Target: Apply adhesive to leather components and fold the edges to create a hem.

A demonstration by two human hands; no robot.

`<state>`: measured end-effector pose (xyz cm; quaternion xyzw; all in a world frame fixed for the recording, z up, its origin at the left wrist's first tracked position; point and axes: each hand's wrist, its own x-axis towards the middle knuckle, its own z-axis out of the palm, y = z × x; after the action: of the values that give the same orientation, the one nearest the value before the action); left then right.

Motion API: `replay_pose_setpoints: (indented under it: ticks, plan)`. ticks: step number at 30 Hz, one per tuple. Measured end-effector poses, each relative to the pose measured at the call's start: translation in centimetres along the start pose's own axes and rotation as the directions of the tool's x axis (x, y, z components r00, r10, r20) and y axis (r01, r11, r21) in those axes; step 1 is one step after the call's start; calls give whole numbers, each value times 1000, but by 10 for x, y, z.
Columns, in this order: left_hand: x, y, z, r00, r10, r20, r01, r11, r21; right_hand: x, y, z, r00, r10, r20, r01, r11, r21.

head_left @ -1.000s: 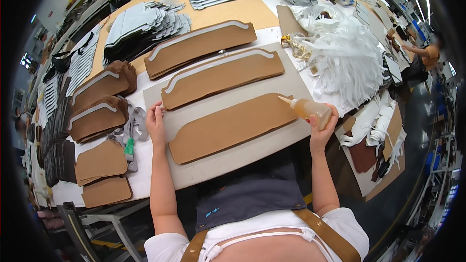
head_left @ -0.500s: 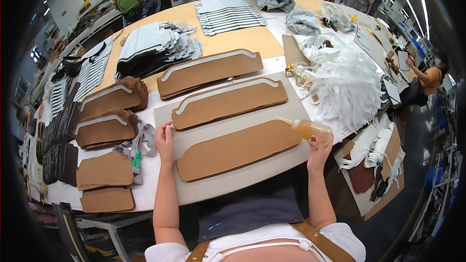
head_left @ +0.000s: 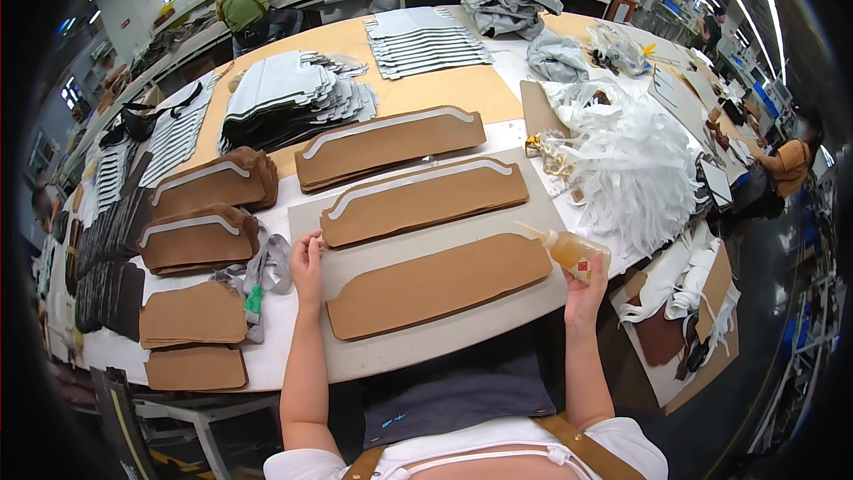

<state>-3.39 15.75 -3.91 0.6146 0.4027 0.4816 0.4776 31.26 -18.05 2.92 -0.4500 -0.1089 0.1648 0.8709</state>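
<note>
My right hand (head_left: 586, 293) is wrapped round a clear squeeze bottle (head_left: 576, 253) of amber liquid, its thin nozzle pointing left. The bottle hangs by the right end of a plain brown panel (head_left: 440, 289), which lies nearest me on a grey board (head_left: 391, 348). Behind it is a stack of brown panels (head_left: 426, 204) with a white strip along the top one's far edge. My left hand (head_left: 306, 265) has its fingertips pinched together at that stack's left end. Whether they grip a panel's edge or something small cannot be made out.
Another strip-bearing brown stack (head_left: 391, 151) lies farther back. Smaller brown stacks (head_left: 194, 313) and a grey ribbon bundle (head_left: 269, 271) are on the left. White strips (head_left: 635, 169) heap up on the right. Pale blue-grey pieces (head_left: 284, 93) stand behind. Other people work around the room.
The table sits slightly lower in view. The bottle has tipped a little in my right hand. My left hand stays by the stack's left end. At the right, a person has lowered a pale flat piece.
</note>
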Motion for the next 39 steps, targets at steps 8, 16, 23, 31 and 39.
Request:
replay_pose_setpoints:
  ticks: [8, 16, 23, 31, 39]
  plan:
    - [-2, -1, 0, 1000, -25, 8, 25, 1000, -15, -1, -4, 4, 1000, -1, 5, 1, 1000, 9]
    - [-1, 1, 0, 1000, -19, 21, 19, 1000, 8, 0, -2, -2, 1000, 10, 0, -10, 1000, 25]
    - [-1, 2, -1, 1000, -11, 21, 12, 1000, -25, 1, 3, -4, 1000, 18, 0, -18, 999, 43]
    - [-1, 1, -2, 999, -36, 30, 36, 999, -10, 1, 3, -4, 1000, 21, 8, -22, 998, 56]
    - [-1, 0, 0, 1000, -13, 18, 13, 1000, -2, 2, 5, -8, 1000, 26, 13, -26, 999, 38]
